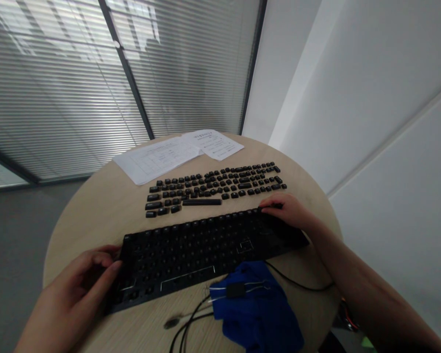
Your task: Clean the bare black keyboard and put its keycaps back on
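Note:
A black keyboard [191, 255] lies slantwise on the round table, most of its switches bare and a row of keycaps along its far edge. My left hand [84, 279] grips its left end, thumb on the near side and fingers curled behind. At the far right edge, my right hand [284, 208] has its fingers pinched together by the end of the keycap row. A small dark piece shows at those fingertips, too unclear to name. Loose black keycaps [244, 186] are laid out in rows beyond the keyboard, with a long space bar [202, 202] in the nearest row.
Printed papers [158, 157] lie at the table's far side. In front of the keyboard is a blue cloth [257, 314] bearing a black clip [235, 290] with wire arms. A dark cable [297, 282] and a thin tool [172, 322] are nearby. Walls and blinds surround the table [91, 211].

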### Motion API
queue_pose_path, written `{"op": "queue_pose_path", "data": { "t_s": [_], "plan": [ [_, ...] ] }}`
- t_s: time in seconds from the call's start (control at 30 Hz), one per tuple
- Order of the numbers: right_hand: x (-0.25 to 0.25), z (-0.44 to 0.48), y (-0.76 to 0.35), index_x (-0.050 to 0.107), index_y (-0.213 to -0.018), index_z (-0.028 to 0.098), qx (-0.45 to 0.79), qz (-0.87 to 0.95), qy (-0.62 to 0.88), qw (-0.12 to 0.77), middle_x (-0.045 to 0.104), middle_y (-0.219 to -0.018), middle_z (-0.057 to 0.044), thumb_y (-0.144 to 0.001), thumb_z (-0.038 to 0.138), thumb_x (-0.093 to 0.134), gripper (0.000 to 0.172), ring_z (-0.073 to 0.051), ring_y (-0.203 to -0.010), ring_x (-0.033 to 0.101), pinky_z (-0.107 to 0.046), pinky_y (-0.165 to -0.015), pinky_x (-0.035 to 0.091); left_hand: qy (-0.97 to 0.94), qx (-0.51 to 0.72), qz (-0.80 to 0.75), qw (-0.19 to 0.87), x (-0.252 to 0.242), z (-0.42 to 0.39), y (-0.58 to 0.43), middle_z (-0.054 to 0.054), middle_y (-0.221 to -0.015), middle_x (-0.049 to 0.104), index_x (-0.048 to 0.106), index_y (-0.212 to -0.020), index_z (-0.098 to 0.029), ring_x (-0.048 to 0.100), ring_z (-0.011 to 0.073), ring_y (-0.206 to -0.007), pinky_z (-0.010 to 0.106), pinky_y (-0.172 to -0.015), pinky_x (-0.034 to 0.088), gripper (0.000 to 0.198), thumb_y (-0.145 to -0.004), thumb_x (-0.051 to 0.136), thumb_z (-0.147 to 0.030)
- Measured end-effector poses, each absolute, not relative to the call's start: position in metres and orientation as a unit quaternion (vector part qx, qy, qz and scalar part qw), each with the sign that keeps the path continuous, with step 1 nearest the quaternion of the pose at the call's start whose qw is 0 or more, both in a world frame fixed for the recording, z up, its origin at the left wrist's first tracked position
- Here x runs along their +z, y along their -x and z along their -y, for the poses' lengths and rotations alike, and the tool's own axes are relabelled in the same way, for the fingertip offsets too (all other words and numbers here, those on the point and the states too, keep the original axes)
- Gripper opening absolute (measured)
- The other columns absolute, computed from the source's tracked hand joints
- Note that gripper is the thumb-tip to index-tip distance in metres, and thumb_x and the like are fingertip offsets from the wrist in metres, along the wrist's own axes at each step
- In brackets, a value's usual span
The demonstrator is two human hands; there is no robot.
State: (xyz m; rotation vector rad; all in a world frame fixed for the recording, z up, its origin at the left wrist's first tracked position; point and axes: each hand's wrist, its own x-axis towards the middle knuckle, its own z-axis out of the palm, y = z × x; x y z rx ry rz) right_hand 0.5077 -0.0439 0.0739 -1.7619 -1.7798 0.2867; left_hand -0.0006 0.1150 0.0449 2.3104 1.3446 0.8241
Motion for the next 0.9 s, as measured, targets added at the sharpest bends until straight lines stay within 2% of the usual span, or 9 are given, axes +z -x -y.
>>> {"op": "queue_pose_path", "data": {
  "t_s": [0.1, 0.43, 0.67, 0.77, 0.9],
  "plan": [
    [0.0743, 0.0438, -0.5069, 0.081, -0.1, 0.029, 0.101, 0.678, 0.665, 0.296, 0.08, -0.098, -0.003, -0.092, 0.029, 0.071, 0.012, -0.023, -0.093, 0.073, -0.04, -0.089, 0.056, -0.792, 0.294, -0.478, 0.242, 0.0465, -0.1151, 0.0005, 0.005, -0.114, 0.078, 0.058, -0.087, -0.027, 0.075, 0.0247, -0.101, 0.032, -0.089, 0.061, 0.049, -0.082, 0.06, -0.075],
    [0.0774, 0.0436, -0.5023, 0.082, -0.094, 0.029, 0.083, 0.69, 0.662, 0.281, 0.081, -0.098, -0.003, -0.091, 0.026, 0.073, 0.01, -0.022, -0.093, 0.074, -0.039, -0.089, 0.056, -0.783, 0.293, -0.49, 0.248, 0.0483, -0.1136, 0.0004, 0.004, -0.119, 0.077, 0.063, -0.09, -0.027, 0.073, 0.0251, -0.107, 0.031, -0.089, 0.059, 0.051, -0.079, 0.062, -0.077],
    [0.079, 0.042, -0.503, 0.083, -0.097, 0.028, 0.1, 0.68, 0.681, 0.252, 0.082, -0.099, -0.004, -0.089, 0.025, 0.073, 0.013, -0.024, -0.094, 0.076, -0.041, -0.09, 0.058, -0.786, 0.29, -0.493, 0.236, 0.0465, -0.1158, 0.0001, 0.002, -0.117, 0.077, 0.064, -0.089, -0.03, 0.073, 0.0269, -0.103, 0.038, -0.094, 0.058, 0.049, -0.078, 0.061, -0.077],
    [0.0769, 0.0431, -0.5008, 0.083, -0.097, 0.028, 0.098, 0.679, 0.679, 0.26, 0.082, -0.099, -0.004, -0.089, 0.025, 0.073, 0.013, -0.025, -0.093, 0.077, -0.042, -0.09, 0.058, -0.785, 0.295, -0.493, 0.232, 0.0487, -0.1154, -0.0019, 0.0, -0.116, 0.077, 0.065, -0.087, -0.033, 0.073, 0.0279, -0.104, 0.042, -0.095, 0.058, 0.044, -0.078, 0.059, -0.076],
    [0.0758, 0.0439, -0.4987, 0.082, -0.094, 0.027, 0.093, 0.683, 0.654, 0.311, 0.081, -0.106, -0.005, -0.09, 0.029, 0.07, 0.013, -0.024, -0.096, 0.076, -0.04, -0.089, 0.059, -0.783, 0.299, -0.498, 0.222, 0.0556, -0.1124, -0.0064, -0.001, -0.112, 0.078, 0.067, -0.084, -0.035, 0.073, 0.0291, -0.102, 0.043, -0.089, 0.06, 0.041, -0.076, 0.06, -0.074]
  ]
}}
